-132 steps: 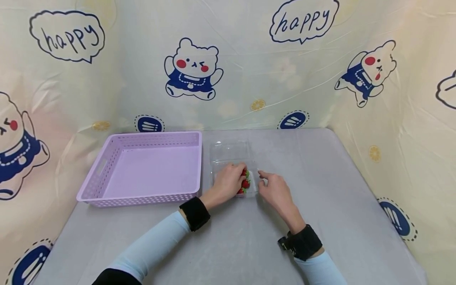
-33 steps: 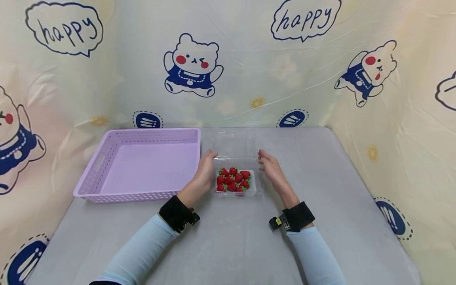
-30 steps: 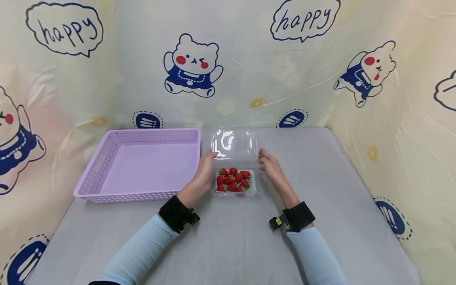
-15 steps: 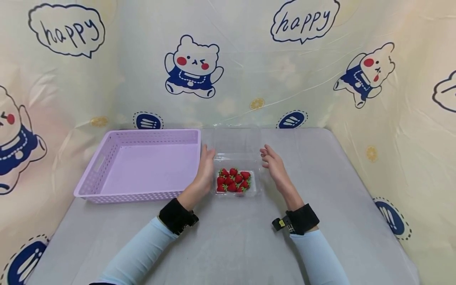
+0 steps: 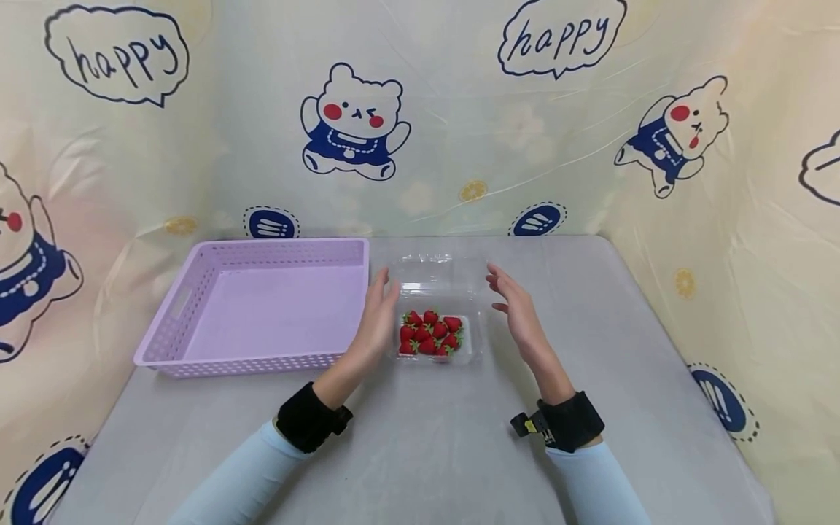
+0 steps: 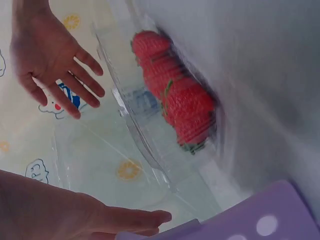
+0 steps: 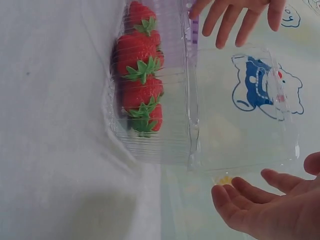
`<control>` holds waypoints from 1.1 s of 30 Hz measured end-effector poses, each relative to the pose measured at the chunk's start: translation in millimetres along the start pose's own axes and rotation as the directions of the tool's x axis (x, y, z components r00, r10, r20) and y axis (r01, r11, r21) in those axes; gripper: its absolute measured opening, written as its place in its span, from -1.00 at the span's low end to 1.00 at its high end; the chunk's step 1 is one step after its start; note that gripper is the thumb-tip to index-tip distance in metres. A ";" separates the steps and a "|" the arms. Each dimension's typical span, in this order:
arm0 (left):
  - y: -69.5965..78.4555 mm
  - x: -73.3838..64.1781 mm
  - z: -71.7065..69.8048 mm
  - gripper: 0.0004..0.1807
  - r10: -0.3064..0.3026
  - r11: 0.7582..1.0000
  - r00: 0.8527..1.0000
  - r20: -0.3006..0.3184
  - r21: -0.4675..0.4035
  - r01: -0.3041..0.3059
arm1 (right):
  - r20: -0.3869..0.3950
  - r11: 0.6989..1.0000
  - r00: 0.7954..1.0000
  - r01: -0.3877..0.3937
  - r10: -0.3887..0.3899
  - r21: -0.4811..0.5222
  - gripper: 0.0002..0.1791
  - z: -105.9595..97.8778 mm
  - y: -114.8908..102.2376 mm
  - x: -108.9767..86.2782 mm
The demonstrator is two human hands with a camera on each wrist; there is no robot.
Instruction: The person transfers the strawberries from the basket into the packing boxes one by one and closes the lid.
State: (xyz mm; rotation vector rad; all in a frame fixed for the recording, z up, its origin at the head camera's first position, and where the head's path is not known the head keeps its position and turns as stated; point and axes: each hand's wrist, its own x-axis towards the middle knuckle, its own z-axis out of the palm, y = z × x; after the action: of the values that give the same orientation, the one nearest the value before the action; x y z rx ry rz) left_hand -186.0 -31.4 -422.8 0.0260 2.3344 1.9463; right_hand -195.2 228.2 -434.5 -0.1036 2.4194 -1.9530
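Observation:
A clear plastic clamshell box (image 5: 474, 343) stands on the table with its lid (image 5: 436, 273) raised at the back. Red strawberries (image 5: 426, 333) with green leaves fill its base in rows; the right wrist view shows the strawberries (image 7: 137, 75) through the ribbed side wall. My left hand (image 5: 376, 313) is at the box's left side, fingers straight, between it and the purple basket. On the right side my right hand (image 5: 520, 313) is held apart from the box, fingers spread and loosely extended. Neither hand holds anything.
The purple plastic basket (image 5: 364, 306) with perforated walls sits just left of the box, close to my left hand. A grey cloth covers the table (image 5: 433, 452). Behind it hangs a curtain (image 5: 446, 146) printed with bears.
Earlier, my left hand was over the strawberries in the box; then both hands went to the lid's sides. Now they have drawn apart from it, and the lid's tilt has shifted.

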 end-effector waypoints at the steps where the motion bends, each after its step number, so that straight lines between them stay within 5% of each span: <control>1: 0.5 -3.4 -0.8 -0.23 0.000 1.000 1.000 0.011 0.004 0.000 | -0.004 1.000 1.000 0.001 -0.001 -0.010 -0.37 -0.1 -1.1 -2.6; 9: -0.7 -25.7 -4.9 -0.26 -0.051 0.994 0.994 0.100 -0.093 0.060 | -0.013 0.997 0.999 -0.041 0.040 -0.065 -0.31 0.2 0.8 -23.8; 17: -6.4 -40.1 -2.8 -0.24 -0.068 0.977 0.991 0.112 -0.194 0.089 | -0.028 0.994 0.999 -0.029 0.027 -0.102 -0.39 5.6 9.8 -45.3; 33: -30.4 -63.1 -2.4 -0.25 -0.118 0.971 0.981 0.155 -0.189 0.147 | -0.028 0.995 0.996 -0.091 0.090 -0.047 -0.39 19.8 26.0 -62.8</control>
State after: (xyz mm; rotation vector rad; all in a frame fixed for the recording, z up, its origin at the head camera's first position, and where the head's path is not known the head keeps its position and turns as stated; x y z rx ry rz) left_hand -121.9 -44.2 -447.9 -0.0062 1.9901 2.0289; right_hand -132.2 218.8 -465.2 0.0296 2.4408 -1.8709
